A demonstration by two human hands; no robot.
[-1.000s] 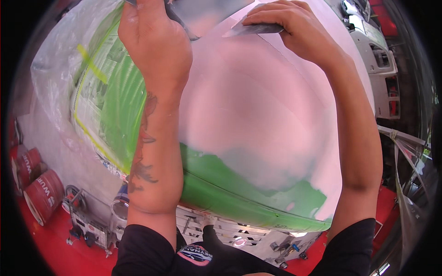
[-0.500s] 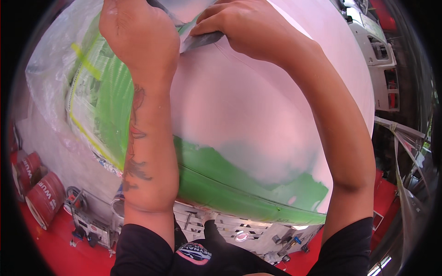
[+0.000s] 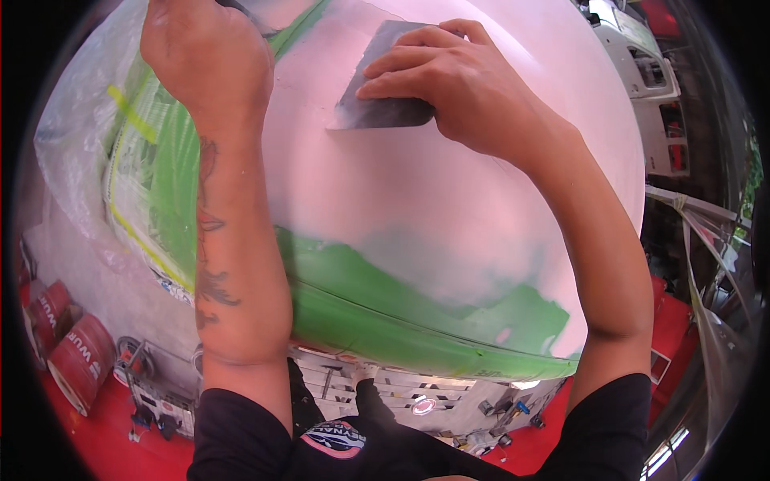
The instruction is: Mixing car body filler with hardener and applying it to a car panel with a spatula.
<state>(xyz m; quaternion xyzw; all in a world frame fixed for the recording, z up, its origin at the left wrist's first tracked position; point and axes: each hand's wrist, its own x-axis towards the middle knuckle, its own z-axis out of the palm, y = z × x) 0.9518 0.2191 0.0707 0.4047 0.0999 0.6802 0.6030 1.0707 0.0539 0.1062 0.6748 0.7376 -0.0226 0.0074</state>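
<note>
A green car body panel (image 3: 385,313) fills the view, its upper part covered in pale pinkish-white filler (image 3: 417,200). My right hand (image 3: 457,88) presses a grey flat spreader (image 3: 381,84) against the filler, fingers laid across the blade. My left hand (image 3: 204,60) rests near the top edge of the panel, gripping something dark that is mostly out of view. Clear plastic sheeting (image 3: 76,136) and yellow tape (image 3: 132,116) mask the panel's left side.
Red cans (image 3: 76,361) lie on the red floor at lower left beside a small wire cart (image 3: 152,385). A white vehicle body (image 3: 650,88) stands at upper right. Metal bars (image 3: 698,216) run along the right edge.
My right hand has drawn the spreader down and leftward over the filler, so the blade now shows in full. My left hand stayed near the top.
</note>
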